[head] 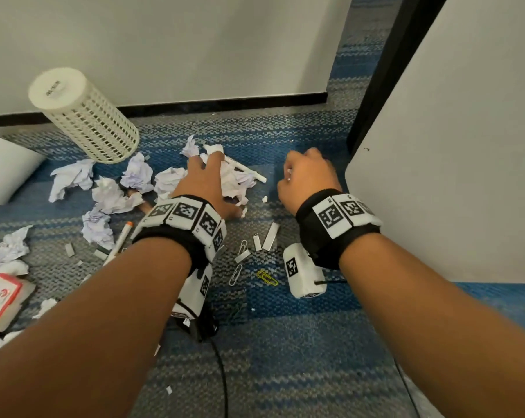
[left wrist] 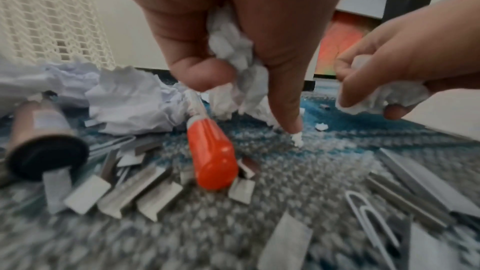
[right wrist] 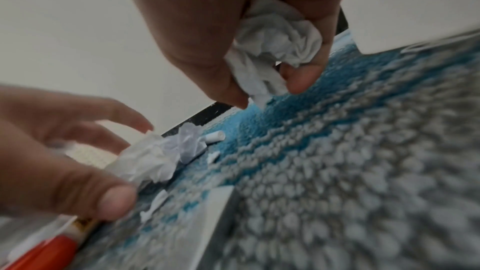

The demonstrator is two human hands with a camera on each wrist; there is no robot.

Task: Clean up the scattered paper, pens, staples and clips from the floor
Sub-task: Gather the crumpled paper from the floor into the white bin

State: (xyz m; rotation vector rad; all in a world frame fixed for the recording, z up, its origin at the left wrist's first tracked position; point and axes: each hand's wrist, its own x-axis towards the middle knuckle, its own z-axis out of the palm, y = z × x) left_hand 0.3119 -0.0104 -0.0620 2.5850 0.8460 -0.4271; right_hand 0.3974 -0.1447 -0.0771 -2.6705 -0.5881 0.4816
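My left hand (head: 207, 176) reaches into a heap of crumpled paper (head: 234, 179) on the carpet; in the left wrist view its thumb and fingers pinch a wad (left wrist: 233, 52). To the right, my right hand (head: 308, 176) is curled round a crumpled paper ball (right wrist: 275, 48) just above the floor. A white pen (head: 246, 170) lies beyond the heap. An orange-capped pen (left wrist: 211, 155) lies under my left wrist among staple strips (left wrist: 140, 194). Paper clips (head: 267, 277) lie between my wrists.
A white mesh basket (head: 83, 116) lies on its side at the back left, with more crumpled paper (head: 137, 173) in front of it. A red and white box (head: 0, 297) sits at the left edge. A white panel (head: 451, 176) stands close on the right.
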